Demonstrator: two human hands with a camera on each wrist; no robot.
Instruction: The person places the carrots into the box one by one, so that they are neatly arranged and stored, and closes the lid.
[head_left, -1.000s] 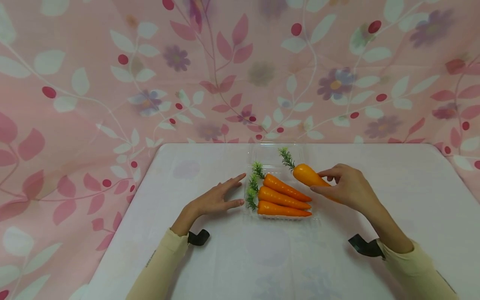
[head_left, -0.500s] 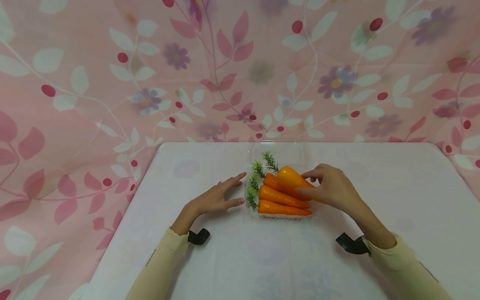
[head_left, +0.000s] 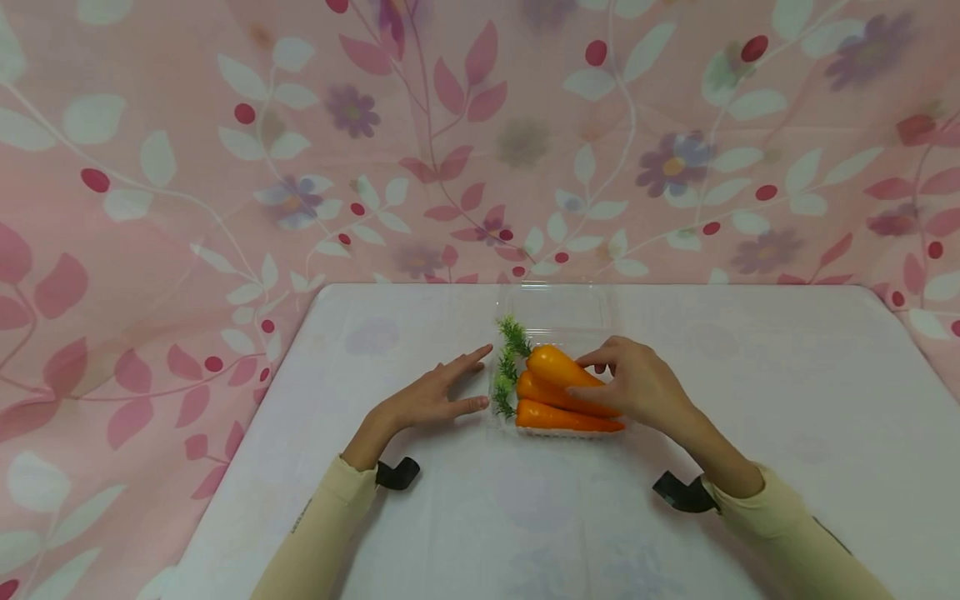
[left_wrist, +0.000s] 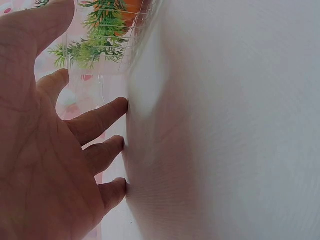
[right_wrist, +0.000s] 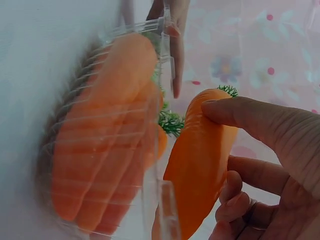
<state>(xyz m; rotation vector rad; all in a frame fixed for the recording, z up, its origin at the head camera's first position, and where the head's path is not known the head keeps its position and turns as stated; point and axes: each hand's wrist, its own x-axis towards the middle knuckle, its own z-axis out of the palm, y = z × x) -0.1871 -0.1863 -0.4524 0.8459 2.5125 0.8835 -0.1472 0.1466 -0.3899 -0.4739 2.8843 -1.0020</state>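
Note:
My right hand (head_left: 643, 385) pinches an orange toy carrot (head_left: 557, 364) with a green leafy top between thumb and fingers. In the right wrist view this carrot (right_wrist: 197, 165) is tilted above the rim of a clear plastic box (right_wrist: 165, 200). Inside the box lie more carrots (head_left: 566, 417), side by side, their tops pointing left; the held one partly covers them in the head view. My left hand (head_left: 427, 402) has its fingers spread at the box's left side. In the left wrist view several fingertips rest on the table, near the leafy tops (left_wrist: 102, 30).
The box's clear lid (head_left: 558, 307) is folded back toward the far table edge. A pale cloth covers the table (head_left: 465, 517). Behind it hangs a pink floral curtain (head_left: 465, 142). A black wrist mount (head_left: 684, 492) sticks out under the right wrist.
My right hand has carried the carrot leftward and slightly down, from beside the box to over the other carrots. The left hand has not moved.

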